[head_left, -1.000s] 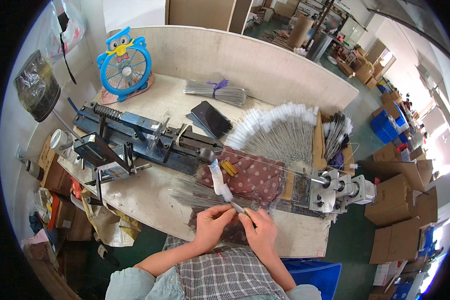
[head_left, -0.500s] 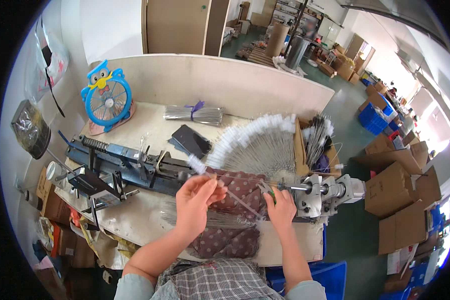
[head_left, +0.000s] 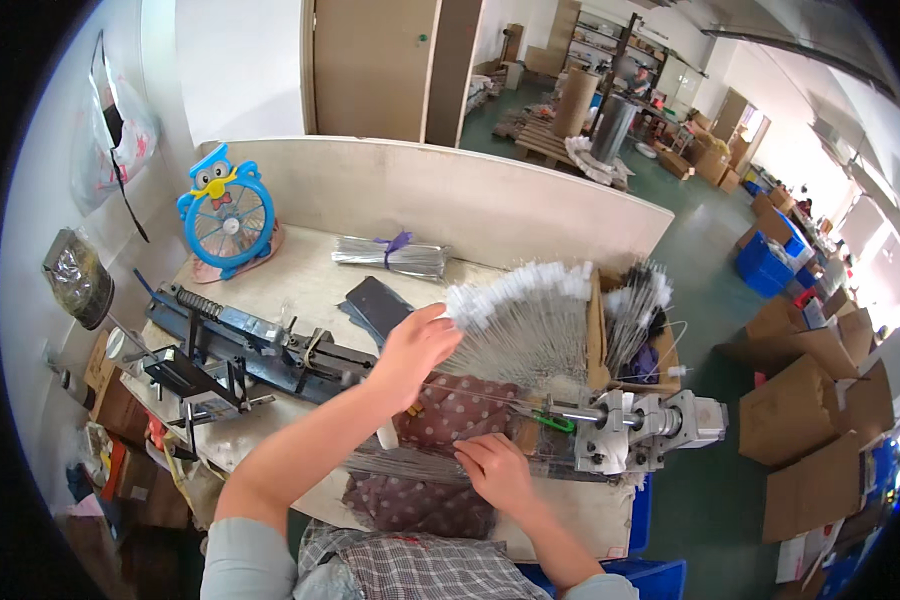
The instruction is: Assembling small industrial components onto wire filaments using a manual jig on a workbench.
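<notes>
My left hand [head_left: 420, 345] reaches to the left end of a fanned pile of thin wire brushes [head_left: 530, 330] with white tufted heads. Its fingers are closed around a white brush head at the pile's edge, partly hidden by the hand. My right hand [head_left: 495, 470] is low over a brown polka-dot cloth [head_left: 460, 400], fingertips pinched beside a bundle of thin wires [head_left: 400, 463]; what they grip is too small to make out. Green-handled pliers [head_left: 553, 422] lie by the metal chuck machine [head_left: 630, 430]. A small white piece [head_left: 388, 433] shows below my left forearm.
A long metal jig [head_left: 260, 340] runs along the bench's left side. Behind it are a blue cartoon-shaped fan [head_left: 228, 215], a tied wire bundle [head_left: 390, 256] and a dark phone [head_left: 378, 303]. A cardboard box [head_left: 595, 340] of brushes stands right of the pile.
My left hand has moved up and right with the brush to the pile. My right hand has let go of the pliers and come down and left to the wires.
</notes>
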Demonstrator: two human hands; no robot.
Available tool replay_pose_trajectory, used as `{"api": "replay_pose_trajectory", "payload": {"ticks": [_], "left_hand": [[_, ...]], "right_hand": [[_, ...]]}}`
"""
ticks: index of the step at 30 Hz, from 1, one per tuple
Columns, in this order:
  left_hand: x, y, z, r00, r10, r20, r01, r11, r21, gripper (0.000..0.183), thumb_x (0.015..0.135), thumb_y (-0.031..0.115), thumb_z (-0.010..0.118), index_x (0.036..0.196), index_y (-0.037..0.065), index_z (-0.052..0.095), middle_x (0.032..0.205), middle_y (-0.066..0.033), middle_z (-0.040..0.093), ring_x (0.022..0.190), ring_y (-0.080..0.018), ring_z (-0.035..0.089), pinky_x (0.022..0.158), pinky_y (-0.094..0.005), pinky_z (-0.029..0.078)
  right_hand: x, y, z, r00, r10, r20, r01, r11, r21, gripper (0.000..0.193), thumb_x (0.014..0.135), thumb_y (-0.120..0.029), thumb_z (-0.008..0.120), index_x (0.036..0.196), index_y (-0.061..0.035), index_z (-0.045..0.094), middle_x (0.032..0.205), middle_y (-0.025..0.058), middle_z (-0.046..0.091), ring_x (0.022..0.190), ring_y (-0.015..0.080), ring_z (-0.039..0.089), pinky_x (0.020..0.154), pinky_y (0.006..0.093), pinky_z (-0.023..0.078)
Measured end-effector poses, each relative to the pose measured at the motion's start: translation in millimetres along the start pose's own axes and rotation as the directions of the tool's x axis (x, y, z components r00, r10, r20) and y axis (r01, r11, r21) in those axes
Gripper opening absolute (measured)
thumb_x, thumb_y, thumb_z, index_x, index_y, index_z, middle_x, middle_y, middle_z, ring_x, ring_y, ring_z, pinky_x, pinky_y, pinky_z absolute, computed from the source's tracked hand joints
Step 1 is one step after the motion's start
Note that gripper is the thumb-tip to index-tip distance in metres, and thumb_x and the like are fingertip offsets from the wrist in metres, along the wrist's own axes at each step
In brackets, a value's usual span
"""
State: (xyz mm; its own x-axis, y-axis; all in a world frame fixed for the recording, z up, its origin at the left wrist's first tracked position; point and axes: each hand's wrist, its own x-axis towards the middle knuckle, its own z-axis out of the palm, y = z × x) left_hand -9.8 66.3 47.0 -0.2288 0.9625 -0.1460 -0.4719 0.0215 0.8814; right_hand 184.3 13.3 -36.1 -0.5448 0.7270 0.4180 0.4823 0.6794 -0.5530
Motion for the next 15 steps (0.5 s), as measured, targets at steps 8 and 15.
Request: {"api": "replay_pose_trajectory", "payload": {"ticks": [8,15], "left_hand": [[-136,-13,-157,0.978,-0.092,-0.19,0.142,0.952,0.272,0.025,0.089,0.012,0.059,0.109,-0.004,0.059,0.093,-0.0086,0.065,0.085,-0.0157,0.063,0.076,-0.0302,0.053],[-143,-28,-263,0.809,-0.355,-0.468,0.086,0.86,-0.503,0.023,0.088,0.029,0.06,0.097,0.009,0.062,0.084,0.0003,0.063,0.073,-0.0136,0.06,0.067,-0.0308,0.05]], "right_hand": [[73,-11,58,1.0,-0.017,0.016,0.016,0.999,0.037,0.018,0.08,-0.018,0.064,0.094,-0.0073,0.067,0.088,0.0082,0.064,0.084,0.0279,0.061,0.071,0.0376,0.05],[90,-20,52,0.931,0.129,0.341,-0.084,0.986,-0.143,0.022,0.075,-0.028,0.069,0.083,-0.0077,0.066,0.082,0.0083,0.063,0.081,0.0289,0.062,0.068,0.0397,0.048]]}}
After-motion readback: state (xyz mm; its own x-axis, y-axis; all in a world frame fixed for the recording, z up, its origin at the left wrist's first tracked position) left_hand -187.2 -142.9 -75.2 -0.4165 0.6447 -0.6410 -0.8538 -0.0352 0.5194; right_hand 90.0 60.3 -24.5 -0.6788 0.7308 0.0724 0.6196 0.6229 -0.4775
